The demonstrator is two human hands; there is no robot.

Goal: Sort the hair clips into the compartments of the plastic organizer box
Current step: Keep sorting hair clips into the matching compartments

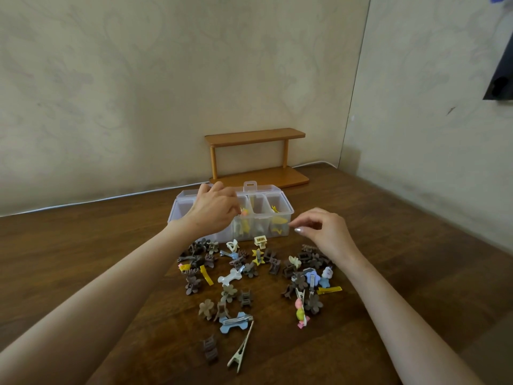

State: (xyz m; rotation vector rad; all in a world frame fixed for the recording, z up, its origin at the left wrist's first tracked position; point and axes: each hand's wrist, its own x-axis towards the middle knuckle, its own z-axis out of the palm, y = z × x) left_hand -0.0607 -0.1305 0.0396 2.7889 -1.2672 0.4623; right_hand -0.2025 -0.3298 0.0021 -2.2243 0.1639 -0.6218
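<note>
1. Table (83, 259): dark wood, lying under both hands and forearms.
2. Two-tier shelf (255, 134): light wood, standing against the wall beyond the left hand (213, 211).
3. Plastic organizer box (290, 212): clear, lid open. It lies directly beneath the left hand, with its right front corner just beside the fingertips of the right hand (324, 232).
4. Hair clips (251, 269): a loose pile on the table on the near side of both hands, between the two forearms. Most are brown flower and claw shapes.
5. Left hand: palm down over the middle compartments, fingers curled downward. An orange clip (243, 213) sits at the fingertips; whether it is pinched cannot be told.
6. Right hand: hovers above the pile's far right edge, fingers curled, thumb tip close to the forefinger. Whether it pinches anything cannot be told.
7. Blue bone clip (236, 323): near edge of the pile, between the forearms.
8. Yellow clips (278, 221): in the box's end compartment, nearest the right hand.
</note>
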